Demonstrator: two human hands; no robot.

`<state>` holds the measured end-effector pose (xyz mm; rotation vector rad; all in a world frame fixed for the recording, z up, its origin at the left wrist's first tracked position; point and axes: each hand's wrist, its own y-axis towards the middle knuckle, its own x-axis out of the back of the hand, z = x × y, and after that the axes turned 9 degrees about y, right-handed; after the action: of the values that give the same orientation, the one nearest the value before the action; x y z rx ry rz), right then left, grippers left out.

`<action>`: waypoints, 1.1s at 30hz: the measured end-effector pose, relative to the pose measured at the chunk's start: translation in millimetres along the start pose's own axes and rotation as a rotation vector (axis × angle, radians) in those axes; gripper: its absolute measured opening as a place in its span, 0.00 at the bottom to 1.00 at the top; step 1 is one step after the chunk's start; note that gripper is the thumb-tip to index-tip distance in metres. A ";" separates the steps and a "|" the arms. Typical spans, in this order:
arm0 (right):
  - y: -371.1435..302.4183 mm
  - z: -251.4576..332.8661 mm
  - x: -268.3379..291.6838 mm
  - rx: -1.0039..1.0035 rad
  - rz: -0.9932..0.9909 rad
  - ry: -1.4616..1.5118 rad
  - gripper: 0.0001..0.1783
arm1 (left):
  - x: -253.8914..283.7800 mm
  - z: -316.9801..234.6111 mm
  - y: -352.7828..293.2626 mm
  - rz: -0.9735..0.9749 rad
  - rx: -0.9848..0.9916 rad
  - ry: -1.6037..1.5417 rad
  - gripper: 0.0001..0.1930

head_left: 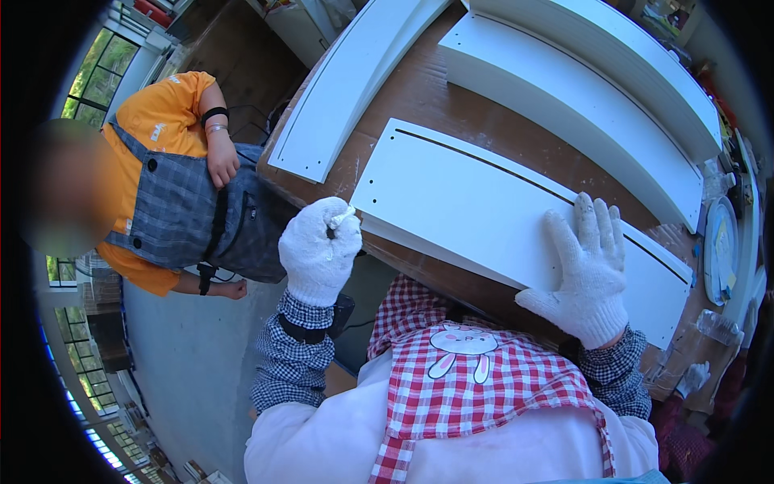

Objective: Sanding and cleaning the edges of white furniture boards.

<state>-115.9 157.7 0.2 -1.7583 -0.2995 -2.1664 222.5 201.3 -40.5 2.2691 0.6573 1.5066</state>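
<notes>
A long white panel (pixel 484 206) lies in front of me on the brown work table, with a dark groove along its far edge and a few small holes near its left end. Spread flat on its right half is my right hand (pixel 588 278), open in a white knitted glove. My left hand (pixel 321 246), gloved alike, is closed just off the panel's left end. A small whitish bit shows at its fingertips, too small to name. The palm and whatever lies inside it are hidden.
More white panels lie beyond: a narrow one (pixel 347 89) at far left and stacked ones (pixel 564 97) at far right. A person in an orange shirt and plaid apron (pixel 181 194) stands left. An oval pale tray (pixel 720 246) and another gloved hand (pixel 693 377) are at right.
</notes>
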 end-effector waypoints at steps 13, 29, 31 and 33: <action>9.8 -0.3 4.3 -0.031 0.052 -0.002 0.53 | 1.3 22.4 12.8 0.118 0.195 0.051 0.07; 20.1 12.7 4.0 -0.051 0.069 -0.011 0.51 | -2.3 43.0 22.4 0.173 0.212 0.060 0.08; 18.4 10.7 3.8 -0.067 0.091 -0.016 0.52 | -2.5 34.5 15.9 0.160 0.116 -0.060 0.08; 19.0 11.8 4.6 -0.080 0.114 -0.021 0.54 | 0.2 19.7 9.6 0.192 0.051 -0.219 0.08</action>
<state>-98.7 143.9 6.4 -1.7954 -0.1164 -2.1081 242.5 192.9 -42.9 2.5511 0.4304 1.3056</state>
